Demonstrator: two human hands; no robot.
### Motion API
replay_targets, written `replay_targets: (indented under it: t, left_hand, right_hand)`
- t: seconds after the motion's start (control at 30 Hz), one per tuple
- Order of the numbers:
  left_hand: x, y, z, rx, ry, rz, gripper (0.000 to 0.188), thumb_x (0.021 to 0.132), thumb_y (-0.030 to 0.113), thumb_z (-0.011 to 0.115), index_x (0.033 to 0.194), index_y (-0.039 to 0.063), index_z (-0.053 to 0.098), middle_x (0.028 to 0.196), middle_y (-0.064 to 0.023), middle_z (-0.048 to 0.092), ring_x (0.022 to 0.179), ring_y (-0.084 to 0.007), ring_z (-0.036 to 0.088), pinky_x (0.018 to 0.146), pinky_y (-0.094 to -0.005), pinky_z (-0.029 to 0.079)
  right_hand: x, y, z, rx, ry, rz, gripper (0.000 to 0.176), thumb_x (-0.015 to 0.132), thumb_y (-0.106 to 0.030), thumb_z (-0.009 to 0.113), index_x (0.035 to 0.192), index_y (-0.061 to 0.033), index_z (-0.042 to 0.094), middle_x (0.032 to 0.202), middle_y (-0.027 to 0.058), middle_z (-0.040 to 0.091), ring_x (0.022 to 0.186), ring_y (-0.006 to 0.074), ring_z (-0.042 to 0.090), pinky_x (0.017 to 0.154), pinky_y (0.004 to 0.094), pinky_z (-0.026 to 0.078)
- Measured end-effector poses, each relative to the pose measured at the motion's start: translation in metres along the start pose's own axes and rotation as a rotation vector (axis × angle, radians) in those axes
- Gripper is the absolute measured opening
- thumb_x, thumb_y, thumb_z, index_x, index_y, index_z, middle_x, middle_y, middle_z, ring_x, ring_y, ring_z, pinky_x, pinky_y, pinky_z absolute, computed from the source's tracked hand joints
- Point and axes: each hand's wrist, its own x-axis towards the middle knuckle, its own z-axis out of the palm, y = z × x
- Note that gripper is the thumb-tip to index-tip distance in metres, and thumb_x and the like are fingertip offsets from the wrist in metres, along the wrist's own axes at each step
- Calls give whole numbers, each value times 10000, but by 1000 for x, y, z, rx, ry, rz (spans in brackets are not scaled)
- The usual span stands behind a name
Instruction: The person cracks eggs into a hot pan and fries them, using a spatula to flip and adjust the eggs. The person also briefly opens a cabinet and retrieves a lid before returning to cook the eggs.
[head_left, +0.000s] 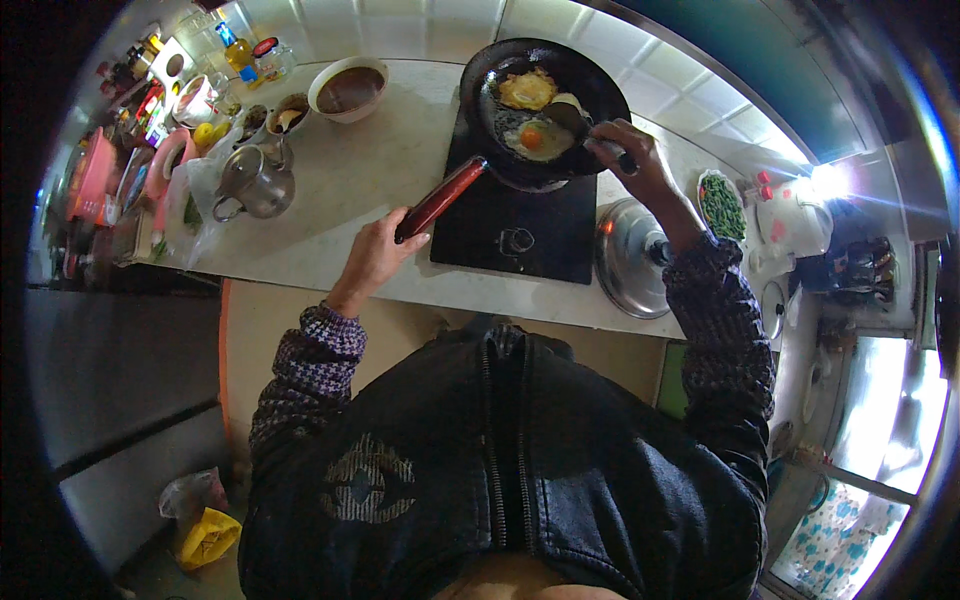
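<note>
My left hand (381, 251) grips the reddish-brown handle (444, 196) of a black wok (487, 142). The wok sits at the back of a black cooktop (517, 247), tilted somewhat. A browned fried egg (528, 88) lies in its far part. Nearer to me is another egg (537, 140) with an orange yolk facing up and white around it. My right hand (628, 154) holds a spatula, whose dark blade (566, 116) is beside the eggs with something pale at its far edge. Most of the spatula's handle is hidden by my fingers.
A bowl of brown liquid (350, 91) and a metal pitcher (256, 184) stand left on the counter, near bottles and jars. Right of the cooktop lies a metal lid (634, 259). Beyond it are a plate of chopped greens (721, 204) and a white appliance (795, 216).
</note>
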Motion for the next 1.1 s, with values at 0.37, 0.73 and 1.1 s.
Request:
replay_targets:
  t: [0.37, 0.73, 1.1]
  left_hand:
    - [0, -2, 0, 5, -3, -42, 329, 784, 232, 677, 1024, 34, 569, 852, -185, 637, 796, -334, 630, 666, -383, 486]
    - [0, -4, 2, -28, -16, -30, 344, 790, 227, 673, 1042, 17, 567, 850, -177, 641, 755, -302, 634, 655, -355, 483]
    - [-1, 1, -2, -41, -51, -96, 377, 791, 220, 671, 1085, 23, 543, 866, -156, 634, 787, -247, 630, 717, -338, 480]
  right_hand:
    - [7, -17, 14, -124, -248, -47, 229, 695, 31, 554, 908, -51, 576, 779, 97, 527, 743, 279, 576, 656, 338, 446]
    - [-12, 2, 15, -153, -277, -10, 193, 794, 17, 514, 973, -33, 566, 821, 104, 536, 761, 238, 575, 671, 297, 452]
    - [-6, 7, 44, -40, -173, -117, 321, 745, 52, 524, 1038, -55, 598, 1018, 134, 595, 934, 305, 602, 785, 332, 482]
